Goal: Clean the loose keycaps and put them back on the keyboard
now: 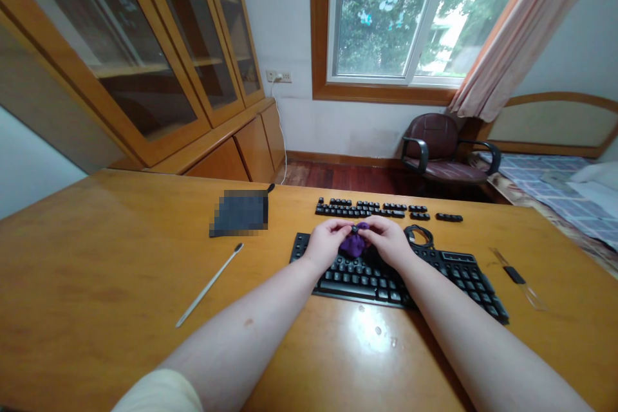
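Note:
Over the black keyboard (pixel 367 288), both my hands meet around a small black keycap (pixel 355 230) and a purple cloth (pixel 354 246). My left hand (pixel 327 243) pinches the keycap from the left. From the right, my right hand (pixel 387 241) grips the purple cloth against the keycap. The cloth hangs below the fingertips, over the keys. Much of the keyboard's upper part is hidden by my hands and the cloth. Behind it, several loose black keycaps (pixel 360 212) stand in rows on the desk.
A coiled black cable (pixel 419 236) lies behind the keyboard. To the left are a white-handled brush (pixel 209 285) and a dark, pixelated flat item (pixel 241 213). A wire tool with a black handle (pixel 514 275) lies right, on the wooden desk (pixel 106 283). Beyond stands an office chair (pixel 437 145).

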`<state>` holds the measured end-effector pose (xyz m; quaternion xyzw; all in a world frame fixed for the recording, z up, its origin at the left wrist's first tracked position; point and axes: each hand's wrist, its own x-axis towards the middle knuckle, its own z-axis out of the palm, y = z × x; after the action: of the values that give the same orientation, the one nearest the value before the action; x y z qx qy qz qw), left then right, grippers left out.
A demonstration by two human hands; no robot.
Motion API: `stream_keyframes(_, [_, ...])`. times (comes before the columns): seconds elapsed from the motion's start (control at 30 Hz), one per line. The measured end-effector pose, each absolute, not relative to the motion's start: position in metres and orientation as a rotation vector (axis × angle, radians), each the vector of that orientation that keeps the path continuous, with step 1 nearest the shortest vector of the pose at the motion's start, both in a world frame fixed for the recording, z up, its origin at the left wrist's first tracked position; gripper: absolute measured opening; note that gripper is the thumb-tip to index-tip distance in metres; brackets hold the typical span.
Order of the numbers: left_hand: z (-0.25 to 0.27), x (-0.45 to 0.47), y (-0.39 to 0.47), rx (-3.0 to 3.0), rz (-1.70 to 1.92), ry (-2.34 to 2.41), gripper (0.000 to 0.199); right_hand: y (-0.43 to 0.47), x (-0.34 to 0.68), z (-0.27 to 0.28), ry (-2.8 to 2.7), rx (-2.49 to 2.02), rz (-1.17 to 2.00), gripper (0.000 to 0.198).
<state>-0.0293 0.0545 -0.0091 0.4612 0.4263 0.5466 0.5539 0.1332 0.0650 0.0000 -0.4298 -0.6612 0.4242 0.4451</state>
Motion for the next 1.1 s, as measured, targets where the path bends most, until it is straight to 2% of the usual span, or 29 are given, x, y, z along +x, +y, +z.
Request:
stream_keyframes(0.37, [-0.002,-0.030,0.050,1.175,1.281,1.001,0.019,0.063,0.131,0.000,-1.585,-1.067,1.132,0.026])
stream_keyframes(0.57, [-0.002,-0.028,0.048,1.147,1.263,0.898,0.027,0.064,0.132,-0.001,-1.605,-1.049,1.114,0.027])
stream_keyframes(0.93, [-0.007,-0.026,0.047,1.238,1.335,1.043,0.018,0.065,0.135,0.002,-1.731,-0.920,1.009,0.020])
stream_keyframes(1.1, [-0.015,-0.028,0.047,1.479,1.289,1.155,0.015,0.065,0.132,0.000,-1.748,-1.077,1.038,0.023])
